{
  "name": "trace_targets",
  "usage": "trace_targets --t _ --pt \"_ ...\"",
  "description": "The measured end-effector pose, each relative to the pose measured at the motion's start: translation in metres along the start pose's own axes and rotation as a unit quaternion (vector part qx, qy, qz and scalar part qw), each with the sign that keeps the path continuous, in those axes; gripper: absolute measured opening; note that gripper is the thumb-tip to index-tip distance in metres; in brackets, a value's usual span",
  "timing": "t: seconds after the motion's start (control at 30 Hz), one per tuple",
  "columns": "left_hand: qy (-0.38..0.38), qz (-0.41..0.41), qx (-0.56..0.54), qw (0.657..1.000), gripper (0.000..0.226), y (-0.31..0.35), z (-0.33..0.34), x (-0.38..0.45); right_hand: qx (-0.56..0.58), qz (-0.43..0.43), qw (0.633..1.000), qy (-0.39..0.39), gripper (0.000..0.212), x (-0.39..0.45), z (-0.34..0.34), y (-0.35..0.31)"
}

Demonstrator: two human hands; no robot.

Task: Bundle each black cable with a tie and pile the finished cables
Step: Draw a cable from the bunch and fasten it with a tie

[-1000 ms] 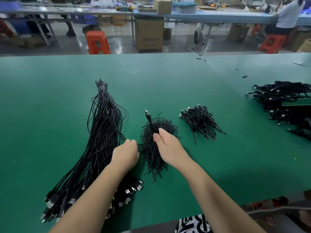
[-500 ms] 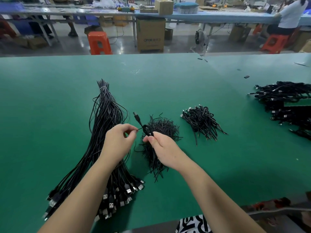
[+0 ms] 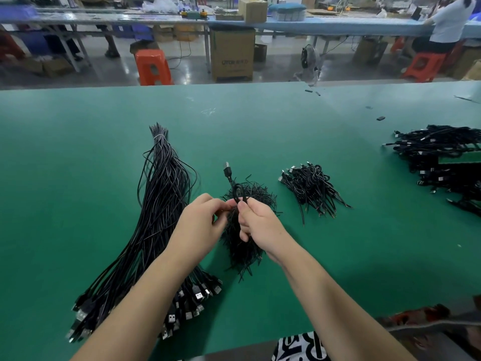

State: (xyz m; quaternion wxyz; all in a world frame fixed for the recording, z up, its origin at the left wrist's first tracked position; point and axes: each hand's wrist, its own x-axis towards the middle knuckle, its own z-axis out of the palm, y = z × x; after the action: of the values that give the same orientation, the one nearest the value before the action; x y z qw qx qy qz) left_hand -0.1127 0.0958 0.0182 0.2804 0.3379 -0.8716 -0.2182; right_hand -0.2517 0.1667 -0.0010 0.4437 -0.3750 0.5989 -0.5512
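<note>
My right hand [image 3: 257,225] grips a coiled black cable [image 3: 235,190] whose USB plug sticks up above my fingers. My left hand [image 3: 201,222] pinches something thin at the coil, probably a tie; I cannot make it out. Both hands hover over a heap of loose black ties [image 3: 244,246] on the green table [image 3: 338,269]. A long sheaf of straight black cables [image 3: 158,204] lies to the left, plugs towards me. A small pile of bundled cables [image 3: 309,191] lies to the right of the ties.
A larger heap of black cables [image 3: 442,157] sits at the table's right edge. Small black bits [image 3: 380,118] lie far right on the table. Beyond the far edge stand an orange stool [image 3: 153,67], a cardboard box [image 3: 232,57] and a seated person [image 3: 447,24].
My left hand rose from the long cables and came over to the coil. The right hand lifted the coiled cable slightly, and its plug now points more upright.
</note>
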Motion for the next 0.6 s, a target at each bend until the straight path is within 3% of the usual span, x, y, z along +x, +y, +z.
trace_targets --t 0.13,0.23,0.33,0.47,0.6 --pt "0.081 0.169 0.131 0.974 0.001 0.003 -0.002 -0.003 0.068 0.034 0.997 -0.016 0.026 -0.001 -0.003 -0.002" --pt "0.12 0.259 0.164 0.944 0.011 0.001 -0.003 0.0 0.146 0.078 0.984 -0.057 0.031 -0.002 -0.005 -0.005" --pt "0.119 0.289 0.151 0.938 0.009 0.001 -0.006 0.001 0.183 0.119 0.97 -0.109 0.027 -0.005 -0.008 -0.009" --pt "0.053 0.324 0.114 0.938 0.014 0.003 -0.007 0.004 0.165 0.161 0.963 -0.142 0.026 -0.008 -0.011 -0.012" --pt "0.049 0.27 0.086 0.958 0.011 0.005 -0.007 0.005 0.158 0.164 0.959 -0.167 0.03 -0.008 -0.01 -0.009"
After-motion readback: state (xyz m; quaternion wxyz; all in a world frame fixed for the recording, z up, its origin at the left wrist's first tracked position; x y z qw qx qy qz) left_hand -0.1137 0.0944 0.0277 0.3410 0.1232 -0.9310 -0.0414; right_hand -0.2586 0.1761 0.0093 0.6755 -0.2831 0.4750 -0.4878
